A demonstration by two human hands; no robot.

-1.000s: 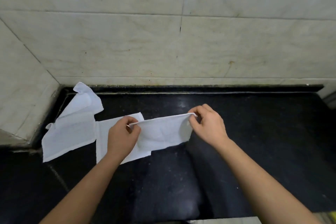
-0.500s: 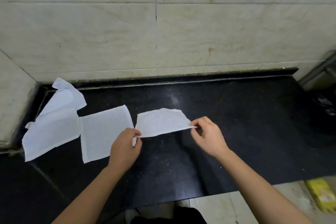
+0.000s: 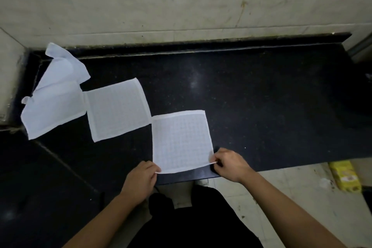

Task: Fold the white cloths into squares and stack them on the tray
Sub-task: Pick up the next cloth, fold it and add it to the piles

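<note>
White cloth (image 3: 181, 141) lay open and flat on the black worktop (image 3: 271, 96), its near edge right at the front lip, and you had it by both near corners. Your left grip (image 3: 141, 179) pinched the near-left corner between thumb and fingers. Your right grip (image 3: 231, 164) pinched the near-right corner, with that edge lifted slightly off the stone. The far-left corner of it just met a second cloth (image 3: 117, 109), which was also spread flat as a single square and angled a little. Further left, touching that one, a third cloth (image 3: 54, 104) sat rumpled in the corner of the worktop, one end bunched up toward the pale tiled wall (image 3: 181, 6). Down to your right, on the light floor (image 3: 291, 187), a yellow packet (image 3: 344, 176) lay near the worktop's front edge.
</note>
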